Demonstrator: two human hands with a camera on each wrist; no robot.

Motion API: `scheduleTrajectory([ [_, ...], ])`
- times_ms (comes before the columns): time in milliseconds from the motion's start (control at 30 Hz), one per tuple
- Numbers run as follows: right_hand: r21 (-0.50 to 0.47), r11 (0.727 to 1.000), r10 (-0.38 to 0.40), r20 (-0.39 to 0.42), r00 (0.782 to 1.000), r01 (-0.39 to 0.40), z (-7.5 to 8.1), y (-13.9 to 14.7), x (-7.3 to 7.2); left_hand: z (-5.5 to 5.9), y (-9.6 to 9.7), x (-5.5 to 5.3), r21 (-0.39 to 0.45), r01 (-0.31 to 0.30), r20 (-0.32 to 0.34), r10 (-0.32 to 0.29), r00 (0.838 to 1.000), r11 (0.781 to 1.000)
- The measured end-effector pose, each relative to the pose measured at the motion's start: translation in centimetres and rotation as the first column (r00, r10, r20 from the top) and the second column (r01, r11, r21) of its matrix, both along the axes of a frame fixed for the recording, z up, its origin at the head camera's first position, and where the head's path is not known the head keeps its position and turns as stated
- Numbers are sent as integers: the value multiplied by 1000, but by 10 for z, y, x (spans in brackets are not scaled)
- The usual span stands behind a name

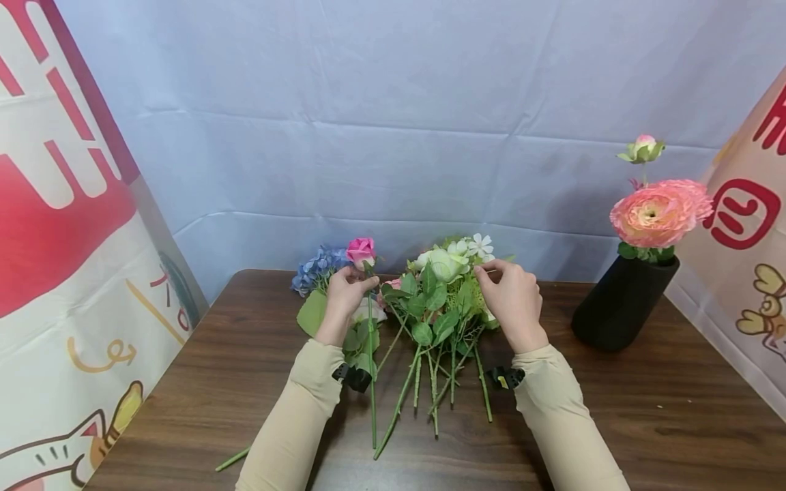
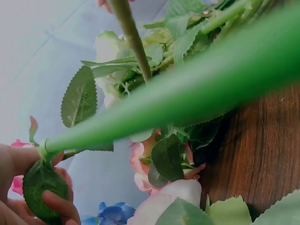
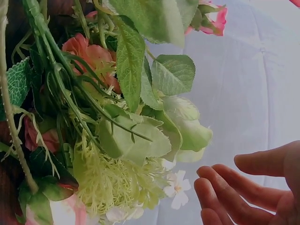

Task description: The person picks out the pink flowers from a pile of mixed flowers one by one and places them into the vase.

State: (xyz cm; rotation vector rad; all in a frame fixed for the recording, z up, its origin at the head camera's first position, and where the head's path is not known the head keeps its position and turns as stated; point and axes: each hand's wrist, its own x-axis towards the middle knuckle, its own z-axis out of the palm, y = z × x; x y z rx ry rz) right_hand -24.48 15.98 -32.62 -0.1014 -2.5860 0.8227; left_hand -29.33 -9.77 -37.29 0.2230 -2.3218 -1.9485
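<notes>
My left hand [image 1: 342, 300] pinches the stem of a pink rose [image 1: 361, 252], close under the bloom, and the stem hangs down over the table. In the left wrist view, the green stem [image 2: 183, 101] crosses close to the camera, with a leaf [image 2: 44, 190] at the fingers. To the right, my right hand [image 1: 514, 300] is beside the heap of flowers, near a white-green bloom [image 1: 445, 266] and a small white blossom [image 1: 481, 244]. The right wrist view shows its relaxed fingers [image 3: 243, 201] apart from the blossoms, holding nothing.
A black vase [image 1: 617, 310] at the right holds a coral ranunculus [image 1: 657, 213] and a bud [image 1: 643, 149]. Blue hydrangea [image 1: 318, 267] lies left in the heap. Several stems point toward the front of the wooden table [image 1: 245, 382]. One stem end [image 1: 233, 459] lies by the left sleeve.
</notes>
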Motion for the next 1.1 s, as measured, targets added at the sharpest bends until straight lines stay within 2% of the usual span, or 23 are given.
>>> scheduleTrajectory([
  [267, 2, 1000, 5, 4, 1000, -5, 0, 0, 1, -2, -1, -2, 58, 33, -26, -32, 999, 998],
  [433, 2, 1000, 6, -1, 1000, -6, 0, 0, 1, -3, -2, -2, 74, 24, -51, -20, 998, 997],
  [633, 4, 1000, 7, -5, 1000, -7, 0, 0, 2, -2, -1, -2, 107, -30, -103, 41, 994, 994],
  [867, 4, 1000, 5, 1, 1000, -5, 1, 0, 1, 9, -8, 3, 151, -88, -178, 115, 977, 985],
  [1100, 6, 1000, 4, 8, 1000, -4, 2, 0, 2, 25, -17, 10, 66, -168, -211, 179, 961, 984],
])
